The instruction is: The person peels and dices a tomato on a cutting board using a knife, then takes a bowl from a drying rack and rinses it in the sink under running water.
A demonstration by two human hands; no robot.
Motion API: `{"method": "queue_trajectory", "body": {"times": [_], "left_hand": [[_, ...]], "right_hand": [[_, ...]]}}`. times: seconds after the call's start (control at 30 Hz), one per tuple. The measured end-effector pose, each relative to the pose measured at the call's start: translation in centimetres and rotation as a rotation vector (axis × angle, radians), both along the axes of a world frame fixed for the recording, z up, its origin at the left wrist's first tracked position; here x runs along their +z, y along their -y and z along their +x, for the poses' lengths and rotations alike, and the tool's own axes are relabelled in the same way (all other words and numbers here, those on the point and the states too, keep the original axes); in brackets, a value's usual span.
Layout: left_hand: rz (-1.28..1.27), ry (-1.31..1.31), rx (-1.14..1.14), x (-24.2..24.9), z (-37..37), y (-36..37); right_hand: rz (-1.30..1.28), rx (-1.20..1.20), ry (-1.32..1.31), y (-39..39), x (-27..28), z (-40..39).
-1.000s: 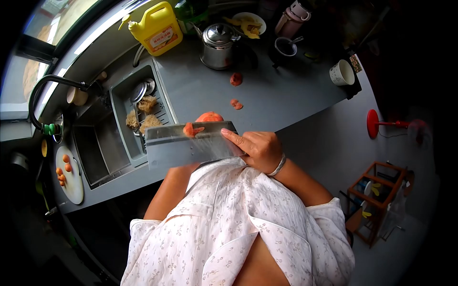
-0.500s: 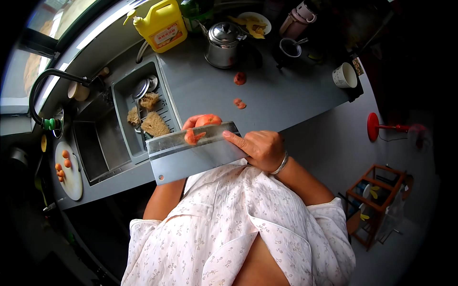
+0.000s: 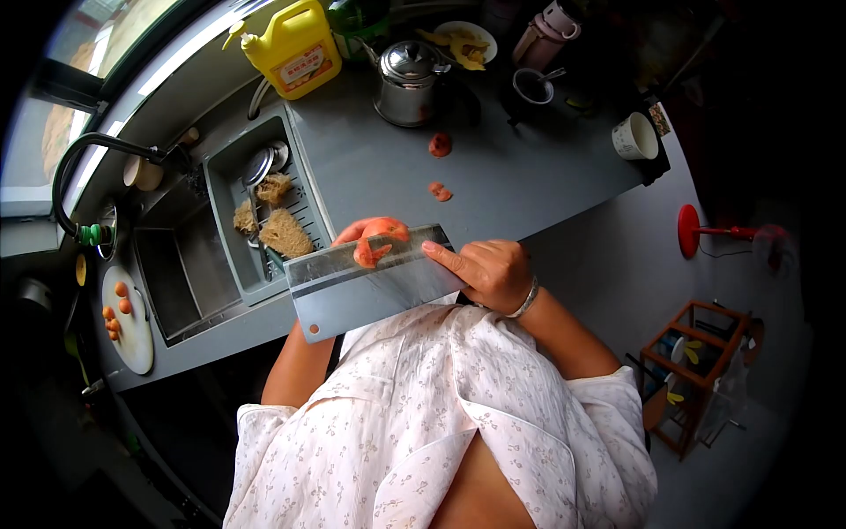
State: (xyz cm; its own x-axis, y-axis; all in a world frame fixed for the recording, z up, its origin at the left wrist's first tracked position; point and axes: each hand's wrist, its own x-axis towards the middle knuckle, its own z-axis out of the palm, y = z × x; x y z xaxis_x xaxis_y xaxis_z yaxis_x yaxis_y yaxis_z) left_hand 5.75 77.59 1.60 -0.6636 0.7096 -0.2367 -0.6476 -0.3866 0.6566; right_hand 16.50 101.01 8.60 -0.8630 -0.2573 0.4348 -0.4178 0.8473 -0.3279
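My right hand point(image 3: 493, 275) is closed around the handle end of a wide cleaver point(image 3: 374, 295), its index finger stretched along the blade. Behind the blade's upper edge, my left hand point(image 3: 351, 233) has its fingers curled around a red tomato point(image 3: 388, 227). Much of that hand and the lower tomato are hidden by the cleaver. A strip of tomato peel point(image 3: 370, 256) clings to the flat of the blade. On the counter beyond lie two scraps of tomato skin, one farther piece point(image 3: 440, 145) and one nearer piece point(image 3: 440, 191).
On the left is a sink point(image 3: 189, 273) with a drain tray point(image 3: 256, 286) holding scrubbers point(image 3: 286, 233). A white board point(image 3: 132, 339) carries several small orange-brown round items. Along the back stand a yellow jug point(image 3: 295, 53), a steel kettle point(image 3: 407, 88) and a paper cup point(image 3: 633, 138).
The cleaver and both hands have shifted slightly to the right. The tomato appears turned or sunk a little lower behind the blade. The peel strip still sticks to the blade.
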Motion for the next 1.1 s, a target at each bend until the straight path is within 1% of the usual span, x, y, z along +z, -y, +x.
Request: {"method": "queue_trajectory", "body": {"times": [0.07,0.13,0.17,0.2,0.27,0.37,0.43,0.47,0.5,0.57,0.6,0.63,0.67,0.7,0.77,0.8,0.83,0.9,0.93,1.0,1.03,1.1], "left_hand": [[0.038,0.025,-0.014,-0.5,-0.1,0.1],[-0.039,0.051,-0.065,-1.6,-0.4,0.5],[-0.039,0.051,-0.065,-2.0,-0.1,0.7],[0.030,0.049,-0.076,-1.2,0.1,0.3],[0.098,0.048,-0.088,-1.2,0.1,0.1],[0.083,0.026,-0.144,-1.7,-0.1,0.2],[0.069,0.140,-0.073,0.5,0.2,-0.1],[0.068,0.140,-0.073,-0.4,-0.1,0.0],[0.027,0.123,-0.145,-1.1,-0.8,-0.2],[-0.014,0.105,-0.216,-1.6,-0.8,0.1],[-0.012,0.106,-0.165,0.9,-0.3,-0.3],[-0.010,0.107,-0.115,2.4,0.2,-0.4],[0.009,0.051,-0.204,0.3,0.4,1.1],[0.009,0.050,-0.204,0.3,0.6,1.2],[0.011,0.139,-0.161,0.6,0.7,1.3],[0.003,0.117,-0.140,0.7,0.7,1.3],[0.003,0.117,-0.138,0.6,0.7,1.3],[-0.033,0.090,-0.129,0.4,0.7,1.0],[-0.031,0.092,-0.133,0.2,0.8,0.9],[-0.127,0.053,-0.101,-0.2,0.8,0.4],[-0.126,0.052,-0.103,-0.1,0.8,0.2],[-0.214,-0.034,-0.141,0.5,0.8,-0.2]], "right_hand": [[-0.012,0.004,0.003,0.0,0.2,0.0],[-0.021,0.007,0.004,0.1,0.4,-0.1],[-0.049,0.018,-0.005,0.3,0.5,-0.2],[-0.078,0.029,-0.014,0.4,0.5,-0.2],[-0.074,0.025,-0.004,0.3,0.4,-0.2],[-0.060,0.013,-0.013,0.1,-0.1,-0.1],[-0.052,0.006,-0.033,-0.3,-0.8,-0.1],[-0.031,-0.019,-0.038,-0.7,-1.3,-0.1],[-0.011,-0.045,-0.043,-1.2,-1.8,0.0],[-0.006,-0.055,-0.039,-1.8,-3.1,0.2],[-0.034,-0.085,-0.016,-1.9,-3.5,0.2],[-0.061,-0.115,0.007,-2.1,-4.0,0.3],[-0.078,-0.179,0.138,-2.6,-5.0,0.6],[-0.078,-0.179,0.137,-3.1,-5.9,1.0],[-0.211,-0.280,0.263,-3.7,-7.6,1.3],[-0.270,-0.319,0.319,-3.5,-7.4,1.3],[-0.269,-0.316,0.320,-3.3,-7.1,1.4],[-0.454,-0.401,0.556,-2.7,-5.5,1.3],[-0.452,-0.406,0.557,-2.3,-4.7,1.0],[-0.857,-0.459,0.807,-1.5,-3.7,0.2],[-0.858,-0.460,0.805,-0.9,-3.5,-0.2],[-0.952,-0.407,0.693,0.1,-3.0,-1.1]]}}
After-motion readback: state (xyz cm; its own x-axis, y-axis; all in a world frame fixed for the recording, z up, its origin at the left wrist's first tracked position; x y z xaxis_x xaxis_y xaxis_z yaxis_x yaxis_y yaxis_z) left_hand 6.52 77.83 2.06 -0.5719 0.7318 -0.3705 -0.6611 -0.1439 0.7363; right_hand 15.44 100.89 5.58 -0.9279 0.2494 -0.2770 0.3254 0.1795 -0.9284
